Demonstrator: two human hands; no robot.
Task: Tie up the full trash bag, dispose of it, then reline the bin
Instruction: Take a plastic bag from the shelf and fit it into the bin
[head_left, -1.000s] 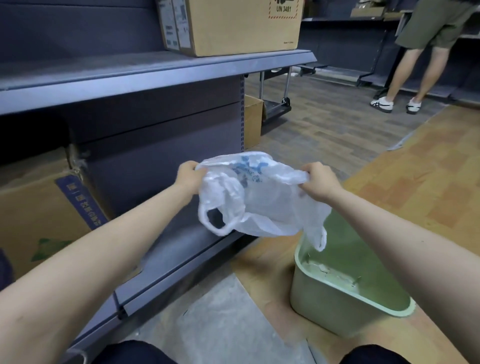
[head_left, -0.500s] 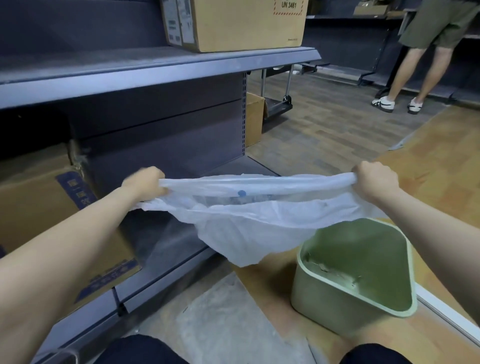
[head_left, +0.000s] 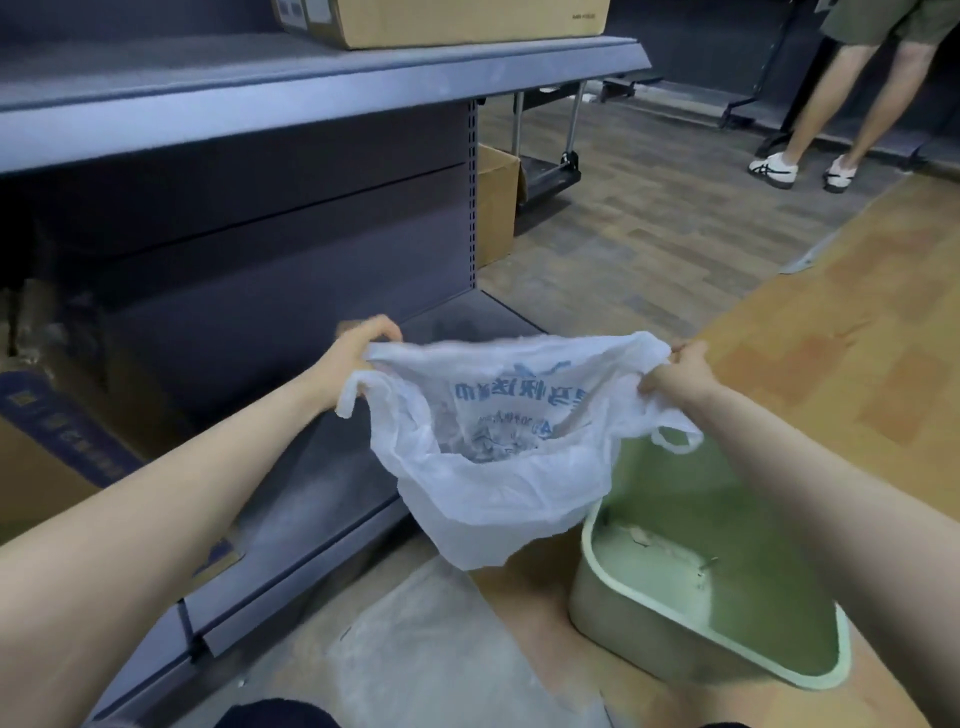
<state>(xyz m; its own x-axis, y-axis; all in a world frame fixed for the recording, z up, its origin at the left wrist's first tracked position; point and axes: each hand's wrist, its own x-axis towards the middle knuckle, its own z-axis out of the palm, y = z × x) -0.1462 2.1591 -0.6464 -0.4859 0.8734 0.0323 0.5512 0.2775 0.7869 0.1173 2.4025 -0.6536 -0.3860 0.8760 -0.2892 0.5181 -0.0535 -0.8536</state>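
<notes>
the left hand (head_left: 363, 345) and right hand (head_left: 675, 371) each pinch the rim of a white printed plastic bag (head_left: 498, 467), stretched open crosswise, hanging just left of the unlined green bin (head_left: 701, 613), nearer the right hand.

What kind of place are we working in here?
Probably a shop or stockroom being set up: grey metal retail shelving, cardboard boxes on it, and a trolley in the aisle.
</notes>
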